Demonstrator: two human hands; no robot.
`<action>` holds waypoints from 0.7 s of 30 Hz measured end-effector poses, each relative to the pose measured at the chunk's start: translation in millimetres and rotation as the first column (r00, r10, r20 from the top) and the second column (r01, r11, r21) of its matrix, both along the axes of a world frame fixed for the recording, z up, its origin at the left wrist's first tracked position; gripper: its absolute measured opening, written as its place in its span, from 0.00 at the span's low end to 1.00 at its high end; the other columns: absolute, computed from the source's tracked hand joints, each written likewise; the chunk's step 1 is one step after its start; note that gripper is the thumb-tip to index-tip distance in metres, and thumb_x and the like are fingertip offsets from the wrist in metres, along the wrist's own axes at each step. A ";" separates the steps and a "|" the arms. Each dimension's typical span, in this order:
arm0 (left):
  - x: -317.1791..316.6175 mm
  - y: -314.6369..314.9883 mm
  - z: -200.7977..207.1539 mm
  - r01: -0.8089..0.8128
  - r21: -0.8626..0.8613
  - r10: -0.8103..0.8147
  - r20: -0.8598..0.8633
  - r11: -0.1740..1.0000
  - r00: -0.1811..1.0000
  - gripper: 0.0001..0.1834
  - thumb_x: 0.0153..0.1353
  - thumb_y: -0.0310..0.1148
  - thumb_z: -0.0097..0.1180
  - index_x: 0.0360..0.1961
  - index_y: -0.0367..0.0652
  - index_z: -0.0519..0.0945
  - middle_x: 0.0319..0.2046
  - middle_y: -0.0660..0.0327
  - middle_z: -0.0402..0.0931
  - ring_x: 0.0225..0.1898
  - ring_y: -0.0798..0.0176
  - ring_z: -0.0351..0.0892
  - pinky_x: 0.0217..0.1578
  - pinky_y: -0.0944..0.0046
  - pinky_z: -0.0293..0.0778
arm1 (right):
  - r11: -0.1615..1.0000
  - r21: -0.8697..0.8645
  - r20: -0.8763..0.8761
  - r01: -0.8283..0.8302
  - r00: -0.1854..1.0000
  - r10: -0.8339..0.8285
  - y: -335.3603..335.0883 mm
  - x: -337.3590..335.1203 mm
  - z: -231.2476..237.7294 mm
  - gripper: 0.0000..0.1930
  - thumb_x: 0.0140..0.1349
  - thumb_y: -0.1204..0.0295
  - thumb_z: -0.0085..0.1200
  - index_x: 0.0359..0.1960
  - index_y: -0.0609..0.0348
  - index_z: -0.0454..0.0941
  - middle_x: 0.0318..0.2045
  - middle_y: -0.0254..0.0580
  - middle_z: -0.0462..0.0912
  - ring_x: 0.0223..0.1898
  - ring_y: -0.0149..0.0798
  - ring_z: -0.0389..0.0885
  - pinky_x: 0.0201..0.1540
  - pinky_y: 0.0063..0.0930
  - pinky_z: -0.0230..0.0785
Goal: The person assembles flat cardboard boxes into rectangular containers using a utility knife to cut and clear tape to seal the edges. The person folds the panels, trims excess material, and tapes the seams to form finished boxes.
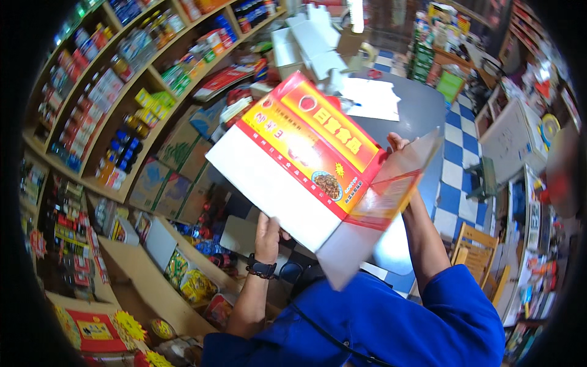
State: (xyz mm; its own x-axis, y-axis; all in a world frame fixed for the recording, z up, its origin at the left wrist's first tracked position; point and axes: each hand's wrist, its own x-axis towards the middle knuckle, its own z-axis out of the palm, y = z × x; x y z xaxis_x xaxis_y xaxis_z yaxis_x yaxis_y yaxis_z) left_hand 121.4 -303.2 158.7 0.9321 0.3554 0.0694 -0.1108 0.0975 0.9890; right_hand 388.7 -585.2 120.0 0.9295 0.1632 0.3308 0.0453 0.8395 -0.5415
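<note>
A large cardboard box (pixel 281 183), printed red and yellow with a white lower part, is tilted in front of me above the floor and table. My left hand (pixel 267 237), with a dark watch on its wrist, grips its lower left edge; part of the fingers is hidden behind the cardboard. At the box's right end, my right hand (pixel 397 144) holds it from behind, partly covered by a flap (pixel 388 202). That flap stands out at the right end, red and yellow near its fold and pale toward its outer edge. The inside of the box cannot be seen.
Shelves (pixel 92 177) of bottles and packets curve along the left. Behind the box, a grey table (pixel 422 104) carries white paper (pixel 373 98) and opened white cartons (pixel 309 40). A wooden chair (pixel 480 244) and a green stool (pixel 482 177) stand right, on blue-and-white checked flooring.
</note>
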 end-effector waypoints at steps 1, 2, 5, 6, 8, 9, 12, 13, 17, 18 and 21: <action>10.9 -10.2 2.5 0.028 -0.033 -0.027 0.012 0.999 1.000 0.25 0.73 0.46 0.50 0.60 0.40 0.67 0.37 0.64 0.78 0.30 0.74 0.73 0.28 0.73 0.70 | 1.000 0.021 0.041 0.000 0.999 -0.001 -22.2 3.5 -7.3 0.05 0.67 0.67 0.53 0.35 0.51 0.73 0.55 0.41 0.78 0.60 0.33 0.71 0.60 0.25 0.63; 23.9 -19.1 6.0 0.059 -0.066 -0.057 0.024 0.996 0.998 0.22 0.73 0.42 0.51 0.59 0.40 0.68 0.37 0.64 0.78 0.30 0.74 0.73 0.28 0.73 0.70 | 0.999 0.046 0.085 -0.001 0.996 -0.003 -42.7 6.8 -14.4 0.01 0.66 0.72 0.54 0.37 0.51 0.74 0.57 0.41 0.76 0.61 0.32 0.71 0.59 0.23 0.65; 48.2 -33.2 5.1 0.145 -0.057 -0.142 0.050 0.988 0.989 0.19 0.72 0.39 0.53 0.58 0.39 0.70 0.38 0.64 0.78 0.31 0.74 0.73 0.28 0.74 0.69 | 0.941 -0.115 0.081 0.319 0.947 -0.312 -71.4 -18.9 -13.4 0.10 0.66 0.72 0.56 0.48 0.55 0.76 0.59 0.40 0.76 0.61 0.31 0.72 0.61 0.21 0.67; 52.7 -41.1 1.3 0.168 -0.051 -0.165 0.059 0.984 0.984 0.20 0.72 0.39 0.54 0.58 0.39 0.70 0.38 0.64 0.78 0.31 0.74 0.73 0.28 0.74 0.69 | 0.862 -0.239 0.087 0.447 0.894 -0.439 -85.2 -31.4 -2.0 0.14 0.66 0.71 0.57 0.51 0.56 0.76 0.59 0.40 0.75 0.61 0.31 0.72 0.62 0.21 0.67; 63.2 -47.0 -6.3 0.167 -0.001 -0.166 0.084 0.986 0.982 0.19 0.72 0.39 0.53 0.57 0.40 0.70 0.39 0.64 0.77 0.31 0.74 0.72 0.28 0.73 0.69 | 0.964 -0.105 -0.042 0.244 0.967 -0.250 -109.2 -66.7 26.5 0.22 0.69 0.57 0.51 0.58 0.58 0.74 0.59 0.44 0.76 0.63 0.34 0.72 0.60 0.26 0.71; 62.2 -68.9 -8.2 0.211 -0.091 -0.202 0.102 0.973 0.974 0.18 0.72 0.39 0.53 0.57 0.40 0.70 0.38 0.64 0.77 0.31 0.74 0.72 0.29 0.73 0.70 | 0.983 -0.068 -0.102 0.171 0.979 -0.177 -132.2 -90.4 41.9 0.27 0.71 0.50 0.49 0.62 0.58 0.72 0.60 0.45 0.76 0.64 0.36 0.71 0.59 0.29 0.74; 69.7 -81.7 -8.2 0.235 -0.132 -0.212 0.169 0.963 0.963 0.17 0.74 0.38 0.51 0.57 0.41 0.70 0.36 0.65 0.75 0.29 0.74 0.70 0.30 0.71 0.70 | 0.997 0.080 -0.093 0.001 0.996 0.007 -162.6 -125.6 51.9 0.28 0.72 0.49 0.46 0.62 0.58 0.72 0.60 0.47 0.77 0.64 0.38 0.72 0.56 0.31 0.76; 66.8 -86.6 -3.1 0.266 -0.172 -0.237 0.173 0.948 0.956 0.17 0.74 0.38 0.51 0.57 0.41 0.70 0.36 0.65 0.75 0.29 0.74 0.70 0.30 0.71 0.70 | 0.995 0.102 -0.063 -0.022 0.998 0.028 -172.6 -132.9 50.5 0.28 0.72 0.48 0.45 0.62 0.57 0.72 0.59 0.47 0.77 0.64 0.39 0.73 0.55 0.32 0.77; 59.9 -80.7 7.0 0.360 -0.247 -0.321 0.187 0.899 0.929 0.18 0.74 0.38 0.50 0.58 0.41 0.69 0.35 0.65 0.75 0.28 0.73 0.68 0.30 0.70 0.70 | 0.991 0.136 0.015 -0.013 1.000 0.011 -192.5 -159.9 48.6 0.30 0.72 0.47 0.42 0.63 0.57 0.72 0.59 0.49 0.77 0.63 0.42 0.74 0.51 0.36 0.80; 63.7 -78.8 8.0 0.387 -0.247 -0.347 0.191 0.889 0.918 0.18 0.74 0.38 0.50 0.58 0.41 0.69 0.35 0.65 0.74 0.28 0.73 0.68 0.31 0.70 0.70 | 0.990 0.138 0.014 0.035 0.999 -0.037 -198.1 -165.7 53.0 0.30 0.73 0.46 0.41 0.63 0.56 0.72 0.59 0.50 0.78 0.63 0.43 0.74 0.49 0.36 0.80; 62.9 -73.9 17.1 0.405 -0.296 -0.369 0.171 0.865 0.913 0.18 0.74 0.38 0.49 0.60 0.41 0.68 0.36 0.65 0.74 0.28 0.73 0.68 0.30 0.70 0.69 | 0.957 0.171 -0.092 0.235 0.971 -0.222 -196.4 -189.6 65.0 0.32 0.72 0.44 0.37 0.63 0.56 0.72 0.59 0.51 0.78 0.62 0.47 0.76 0.47 0.40 0.82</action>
State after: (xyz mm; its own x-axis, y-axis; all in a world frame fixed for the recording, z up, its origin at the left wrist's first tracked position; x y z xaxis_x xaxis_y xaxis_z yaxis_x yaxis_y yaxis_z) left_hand 184.4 -377.1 175.8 0.9927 -0.0131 0.1197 -0.1002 0.4618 0.8813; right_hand 199.1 -781.6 185.0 0.9573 -0.1122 0.2664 0.2140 0.8947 -0.3921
